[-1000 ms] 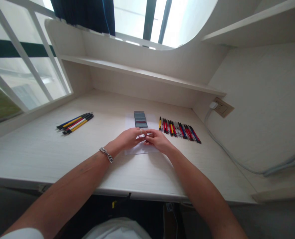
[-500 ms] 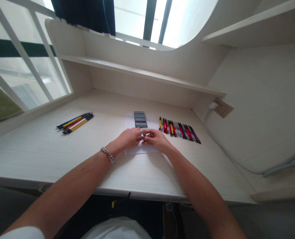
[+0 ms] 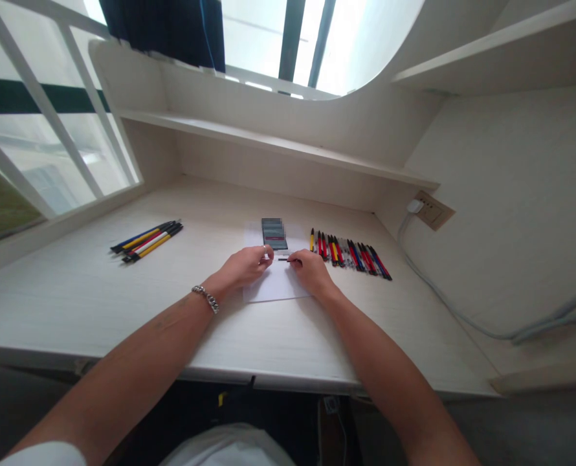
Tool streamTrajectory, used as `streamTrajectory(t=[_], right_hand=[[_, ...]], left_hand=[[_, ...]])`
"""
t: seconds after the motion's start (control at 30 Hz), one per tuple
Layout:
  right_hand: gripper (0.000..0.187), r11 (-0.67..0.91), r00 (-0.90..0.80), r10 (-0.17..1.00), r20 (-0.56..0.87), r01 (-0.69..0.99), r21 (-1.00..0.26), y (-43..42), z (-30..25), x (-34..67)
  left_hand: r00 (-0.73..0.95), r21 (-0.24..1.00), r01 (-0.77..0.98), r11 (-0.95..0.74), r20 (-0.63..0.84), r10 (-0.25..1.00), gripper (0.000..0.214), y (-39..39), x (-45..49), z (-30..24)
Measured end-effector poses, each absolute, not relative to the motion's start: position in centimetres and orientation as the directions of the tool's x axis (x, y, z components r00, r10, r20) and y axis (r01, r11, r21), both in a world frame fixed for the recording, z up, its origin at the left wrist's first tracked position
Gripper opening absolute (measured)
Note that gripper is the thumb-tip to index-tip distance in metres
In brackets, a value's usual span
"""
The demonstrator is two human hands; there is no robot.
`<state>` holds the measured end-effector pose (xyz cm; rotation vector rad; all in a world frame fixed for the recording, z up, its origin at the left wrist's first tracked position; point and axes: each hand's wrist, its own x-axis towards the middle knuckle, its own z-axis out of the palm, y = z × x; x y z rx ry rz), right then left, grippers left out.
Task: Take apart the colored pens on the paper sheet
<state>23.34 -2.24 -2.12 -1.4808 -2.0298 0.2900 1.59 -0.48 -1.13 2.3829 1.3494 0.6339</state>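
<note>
Over a white sheet of paper (image 3: 276,291), my two hands are a short way apart. My right hand (image 3: 311,268) pinches a thin dark stick-like piece (image 3: 283,260) that points left; its exact kind is too small to tell. My left hand (image 3: 249,265), with a ring and a chain bracelet, has its fingertips pinched together; whatever is between them I cannot make out. Just beyond the hands lies a phone-like dark rectangle (image 3: 274,234), its face blurred, on the paper's far part.
A row of pens (image 3: 351,254), red, blue, yellow and clear, lies right of the paper. On the left is a pile of several pens (image 3: 147,241). A shelf (image 3: 278,144) runs along the back; a plugged-in cable (image 3: 424,275) hangs at the right wall.
My hands were together at the fingertips and have parted, the left one moving left. The thin dark piece now shows in my right fingers.
</note>
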Motion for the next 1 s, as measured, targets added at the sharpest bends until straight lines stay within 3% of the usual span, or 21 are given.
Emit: streamTrajectory(t=[0.17, 0.3, 0.57, 0.83, 1.0], right_hand=[[0.020, 0.361, -0.207, 0.910, 0.361, 0.823, -0.438, -2.2, -1.8, 22.9], [0.018, 0.389, -0.177, 0.892, 0.415, 0.768, -0.508, -2.2, -1.4, 22.9], [0.012, 0.531, -0.342, 0.844, 0.413, 0.645, -0.550, -3.1, -1.7, 21.7], [0.021, 0.369, -0.193, 0.915, 0.355, 0.756, -0.540, -2.3, -1.4, 23.2], [0.021, 0.322, -0.198, 0.931, 0.305, 0.841, -0.434, -2.4, -2.1, 23.3]], left_hand=[[0.467, 0.504, 0.693, -0.515, 0.231, 0.854, 0.020, -0.5, 1.8, -1.3], [0.464, 0.536, 0.670, -0.514, 0.237, 0.853, 0.022, -0.5, 1.9, -1.3], [0.506, 0.575, 0.615, -0.539, 0.236, 0.829, 0.026, -0.8, 2.2, -1.2], [0.440, 0.607, 0.625, -0.490, 0.244, 0.864, 0.030, -0.6, 1.9, -0.8], [0.422, 0.607, 0.633, -0.481, 0.250, 0.871, 0.030, -0.6, 1.8, -0.5]])
